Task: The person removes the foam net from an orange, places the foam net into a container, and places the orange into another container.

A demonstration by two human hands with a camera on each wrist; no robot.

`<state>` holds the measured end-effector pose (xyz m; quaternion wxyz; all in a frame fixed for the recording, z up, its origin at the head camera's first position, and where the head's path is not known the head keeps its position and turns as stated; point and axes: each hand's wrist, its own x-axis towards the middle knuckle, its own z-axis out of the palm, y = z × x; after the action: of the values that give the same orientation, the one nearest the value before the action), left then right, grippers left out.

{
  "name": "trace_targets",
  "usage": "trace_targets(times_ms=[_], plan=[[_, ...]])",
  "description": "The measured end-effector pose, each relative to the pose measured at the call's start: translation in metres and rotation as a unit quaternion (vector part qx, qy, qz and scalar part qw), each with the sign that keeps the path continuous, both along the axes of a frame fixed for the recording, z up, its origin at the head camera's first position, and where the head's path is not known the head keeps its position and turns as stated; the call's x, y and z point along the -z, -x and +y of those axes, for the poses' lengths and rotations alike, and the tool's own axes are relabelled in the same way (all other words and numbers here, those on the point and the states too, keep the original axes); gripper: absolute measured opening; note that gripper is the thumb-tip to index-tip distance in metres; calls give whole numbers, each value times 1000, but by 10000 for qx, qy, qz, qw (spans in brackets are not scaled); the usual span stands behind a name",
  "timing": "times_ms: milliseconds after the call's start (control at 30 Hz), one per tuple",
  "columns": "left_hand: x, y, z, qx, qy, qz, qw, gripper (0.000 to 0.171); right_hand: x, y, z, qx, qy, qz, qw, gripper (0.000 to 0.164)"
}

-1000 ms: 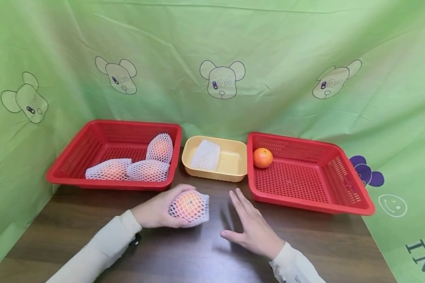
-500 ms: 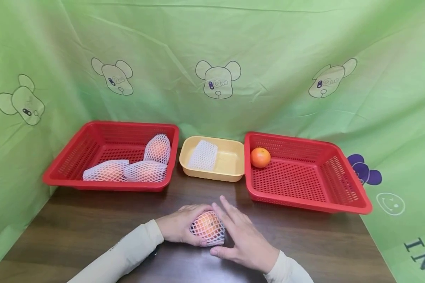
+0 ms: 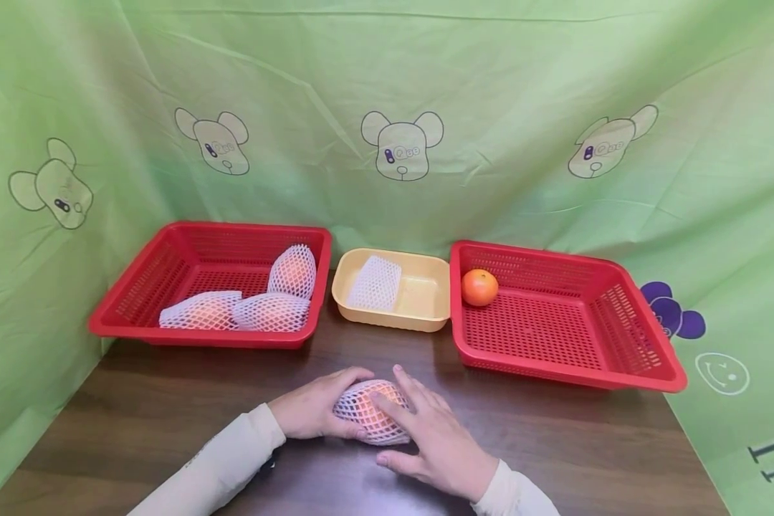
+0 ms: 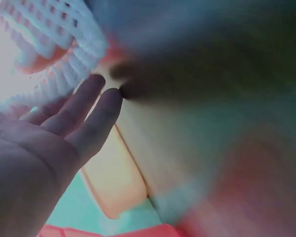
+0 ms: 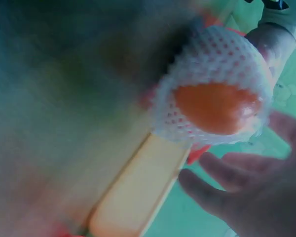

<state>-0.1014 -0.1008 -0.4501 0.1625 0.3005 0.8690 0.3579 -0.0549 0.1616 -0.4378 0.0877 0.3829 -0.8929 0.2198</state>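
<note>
An orange in a white foam net sleeve [image 3: 364, 416] is held low above the wooden table, in front of the yellow tray. My left hand [image 3: 309, 408] grips it from the left, thumb on the near side and fingers round the far side. My right hand [image 3: 441, 448] is at its right side with fingers spread, one fingertip over the sleeve in the head view. In the right wrist view, bare orange skin [image 5: 217, 108] shows through the sleeve's open end. The left wrist view has the sleeve [image 4: 84, 47] beside my left fingers.
A red basket [image 3: 200, 339] at the left holds several sleeved oranges [image 3: 272, 312]. In the middle, a yellow tray [image 3: 419, 295] contains a white foam net [image 3: 377, 283]. The red basket [image 3: 561, 373] at the right holds one bare orange [image 3: 479, 287]. A green printed curtain hangs behind.
My left hand has brought the sleeved orange right and closer to the body. My right hand has moved slightly left and nearer, and now meets the fruit at its open sleeve end.
</note>
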Motion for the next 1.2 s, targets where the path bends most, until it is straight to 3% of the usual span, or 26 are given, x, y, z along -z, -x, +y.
trace_targets(times_ms=[133,200,333,467,567,633,833,933,1033,1133,1200], plan=[[2,-2,-7,-93,-63,54,9999,79,1,3,5,778,592,185,9950,24],[3,-3,-10,-127,-76,75,9999,79,3,6,7,982,790,200,9918,7],[1,-3,-10,-177,-138,46,9997,76,7,8,6,625,1119,-131,9917,15],[2,-2,-8,-23,-261,108,9996,69,8,11,-5,303,1043,-835,9906,44],[3,-1,-7,82,-364,141,9992,69,7,14,-15,372,569,-1329,9888,64],[3,-2,-7,68,-357,56,9993,72,6,15,-20,466,360,-1533,9864,68],[3,1,-18,-334,-346,-410,9980,74,4,17,-23,880,869,-1742,9769,73],[2,3,-21,-474,-915,-653,9925,54,3,17,-20,895,1254,-1745,9725,76],[-4,3,-17,-609,-1721,-778,9801,32,2,17,-18,891,1499,-1641,9709,77],[-18,6,-14,-888,-2150,-524,9712,27,0,17,-14,996,1602,-1527,9701,74],[-29,11,-13,-1126,-2152,-186,9699,31,-2,16,-10,1094,1565,-1513,9699,72]])
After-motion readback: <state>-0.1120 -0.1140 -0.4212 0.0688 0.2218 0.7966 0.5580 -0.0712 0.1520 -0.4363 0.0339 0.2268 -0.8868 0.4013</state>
